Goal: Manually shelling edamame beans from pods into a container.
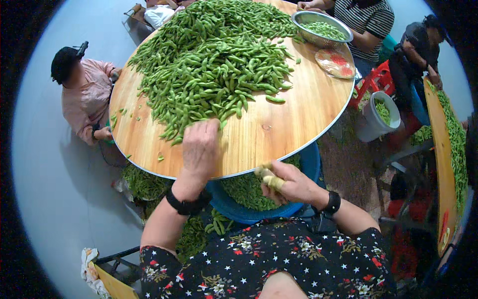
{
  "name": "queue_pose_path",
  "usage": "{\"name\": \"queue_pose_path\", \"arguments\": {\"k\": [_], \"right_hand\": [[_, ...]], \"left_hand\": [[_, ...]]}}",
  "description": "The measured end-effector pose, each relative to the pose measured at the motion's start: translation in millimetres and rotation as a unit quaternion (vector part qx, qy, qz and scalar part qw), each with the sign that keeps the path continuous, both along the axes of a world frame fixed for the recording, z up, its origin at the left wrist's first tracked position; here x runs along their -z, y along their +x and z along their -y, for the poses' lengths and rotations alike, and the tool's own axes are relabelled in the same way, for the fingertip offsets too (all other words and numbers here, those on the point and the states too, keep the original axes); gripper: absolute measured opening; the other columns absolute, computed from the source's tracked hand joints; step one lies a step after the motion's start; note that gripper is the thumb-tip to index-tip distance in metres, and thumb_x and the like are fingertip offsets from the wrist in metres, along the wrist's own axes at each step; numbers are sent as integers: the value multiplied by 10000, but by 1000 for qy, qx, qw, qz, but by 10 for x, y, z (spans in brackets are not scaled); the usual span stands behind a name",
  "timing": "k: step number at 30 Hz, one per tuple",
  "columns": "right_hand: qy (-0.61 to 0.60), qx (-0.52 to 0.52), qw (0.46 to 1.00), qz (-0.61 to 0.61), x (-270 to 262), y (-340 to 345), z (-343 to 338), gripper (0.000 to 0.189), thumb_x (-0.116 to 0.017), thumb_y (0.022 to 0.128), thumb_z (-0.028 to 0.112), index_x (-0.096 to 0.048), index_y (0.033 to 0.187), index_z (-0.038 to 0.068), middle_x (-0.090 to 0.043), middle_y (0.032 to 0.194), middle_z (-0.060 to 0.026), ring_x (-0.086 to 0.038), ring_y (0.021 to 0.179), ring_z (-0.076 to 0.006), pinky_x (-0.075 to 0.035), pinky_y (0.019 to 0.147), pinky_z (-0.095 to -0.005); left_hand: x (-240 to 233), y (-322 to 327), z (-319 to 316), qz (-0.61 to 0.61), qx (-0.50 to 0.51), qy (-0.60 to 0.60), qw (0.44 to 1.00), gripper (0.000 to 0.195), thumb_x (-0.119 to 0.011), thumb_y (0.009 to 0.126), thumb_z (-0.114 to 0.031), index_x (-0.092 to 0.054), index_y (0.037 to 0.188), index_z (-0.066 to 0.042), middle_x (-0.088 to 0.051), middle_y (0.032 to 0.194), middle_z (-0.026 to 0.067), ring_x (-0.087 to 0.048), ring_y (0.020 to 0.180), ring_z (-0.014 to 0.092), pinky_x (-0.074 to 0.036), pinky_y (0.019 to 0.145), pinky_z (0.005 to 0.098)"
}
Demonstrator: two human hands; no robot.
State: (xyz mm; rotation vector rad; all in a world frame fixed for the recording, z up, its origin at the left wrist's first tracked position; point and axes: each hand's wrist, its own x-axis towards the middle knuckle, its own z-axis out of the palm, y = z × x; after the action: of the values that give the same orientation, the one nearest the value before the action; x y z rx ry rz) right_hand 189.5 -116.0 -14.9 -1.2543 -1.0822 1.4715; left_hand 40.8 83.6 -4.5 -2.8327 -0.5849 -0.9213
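Note:
A large heap of green soybean pods point(213, 71) covers much of the round wooden table point(291, 123) before me. My left hand point(201, 147) is at the near edge of the heap, its back towards me. The fingertips are hidden, so a pod in them cannot be made out. Over the table's near rim, my right hand point(289, 184) hangs above a blue tub point(312, 164) holding green contents that look like shelled beans point(246, 190). Yellowish coverings point(274, 182) wrap some of its curled fingers. Blur hides whether they hold anything.
A metal colander point(297, 18) with shelled beans stands at the far right beside a flat plastic-wrapped package point(335, 62). A person in pink point(87, 93) sits left; others sit beyond and right. A white bucket point(373, 119) is on the right. Green husks point(143, 183) lie beneath the table.

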Motion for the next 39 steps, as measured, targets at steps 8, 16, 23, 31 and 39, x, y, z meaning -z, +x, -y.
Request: {"name": "queue_pose_path", "arguments": {"k": [8,16,23,31,39], "right_hand": [[-28,82,977,-194,100,-90,-224,239,-428,998,298,-424,1023,60,-603,809,-63,-521,471,-109,-374,362,-214],[-6,77,965,-252,74,-101,-132,284,-421,1001,289,-422,1160,54,-583,789,-44,-530,498,-104,-396,393,-218],[-8,77,972,-221,103,-140,-125,319,-432,998,282,-388,1222,60,-586,800,-45,-533,509,-103,-392,403,-216],[14,82,968,-238,76,-165,-113,305,-461,995,234,-386,1241,70,-579,795,-71,-518,511,-111,-383,418,-210],[14,58,967,-247,-36,-210,-23,205,-460,983,208,-415,1138,81,-568,742,-41,-468,472,-74,-348,385,-195]], "left_hand": [[17,-86,692,14,135,-174,975,293,-557,746,37,-522,1031,-20,-565,802,139,-595,728,317,-486,623,394],[89,-130,811,132,92,-470,868,264,-524,879,38,-564,1138,17,-644,972,180,-650,874,260,-510,758,329],[99,-202,789,98,110,-462,874,376,-596,849,-7,-578,1224,-9,-653,935,164,-652,828,242,-512,732,321],[86,-176,824,104,125,-428,889,408,-593,844,-2,-566,1251,-10,-671,990,197,-677,856,291,-517,742,332],[-77,-311,954,51,181,-224,956,390,-569,886,-44,-559,1273,2,-647,799,126,-611,668,160,-503,647,298]]}}
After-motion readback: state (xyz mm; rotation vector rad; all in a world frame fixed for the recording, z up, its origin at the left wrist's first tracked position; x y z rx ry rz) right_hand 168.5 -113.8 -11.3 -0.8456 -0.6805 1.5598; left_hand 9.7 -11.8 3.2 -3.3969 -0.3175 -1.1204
